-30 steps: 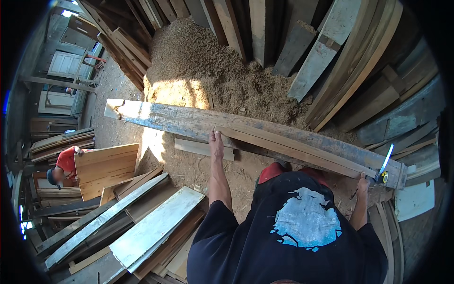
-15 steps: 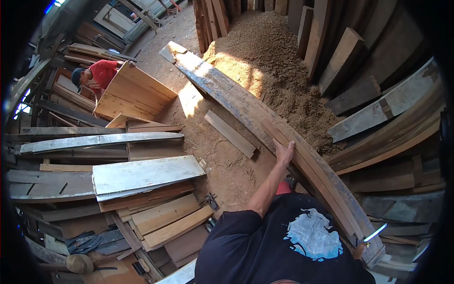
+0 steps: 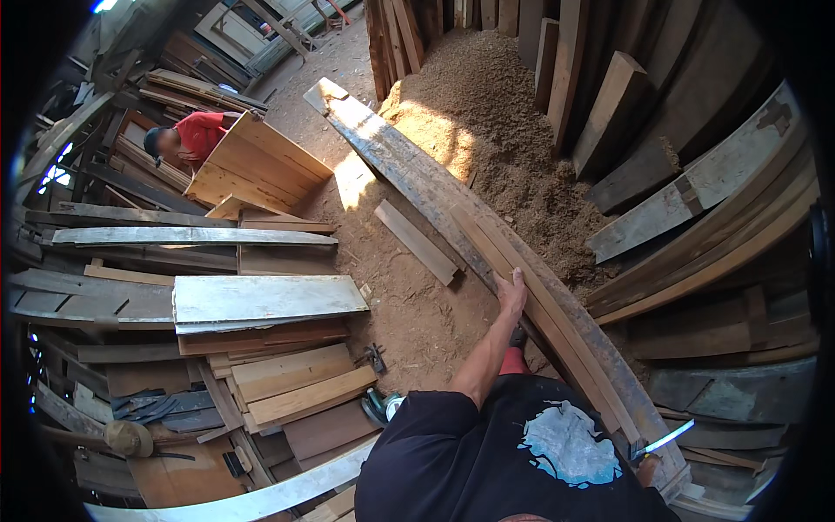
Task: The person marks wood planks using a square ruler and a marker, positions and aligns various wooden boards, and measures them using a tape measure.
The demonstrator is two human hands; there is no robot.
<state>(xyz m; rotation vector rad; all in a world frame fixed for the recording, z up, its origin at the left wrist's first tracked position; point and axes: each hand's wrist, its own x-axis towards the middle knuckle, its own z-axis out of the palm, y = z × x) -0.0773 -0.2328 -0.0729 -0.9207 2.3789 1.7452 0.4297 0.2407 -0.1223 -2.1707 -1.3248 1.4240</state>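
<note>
A long weathered plank [image 3: 409, 178] runs diagonally from the far middle to the near right. Narrow brown wooden boards [image 3: 557, 326] lie lengthwise on it, side by side. My left hand [image 3: 513, 294] is closed on the boards' edge about a third of the way from their far end, thumb on top. Close to their near end, my right hand [image 3: 646, 472] is partly hidden by my body. It appears closed at the dark handle of a tool with a bright narrow blade [image 3: 670, 438], which juts out across the plank; its exact kind is unclear.
Sawdust [image 3: 487, 104] is heaped beyond the plank. A loose board [image 3: 416, 242] lies on the dirt floor. Stacked boards [image 3: 270, 300] fill the left; upright timbers [image 3: 609, 117] line the right. A person in red [image 3: 200, 139] bends behind a wide wooden panel [image 3: 261, 165].
The narrow boards have slid a little toward the plank's far end. My left hand now grips them farther from their far tip. The person in red has lowered their head.
</note>
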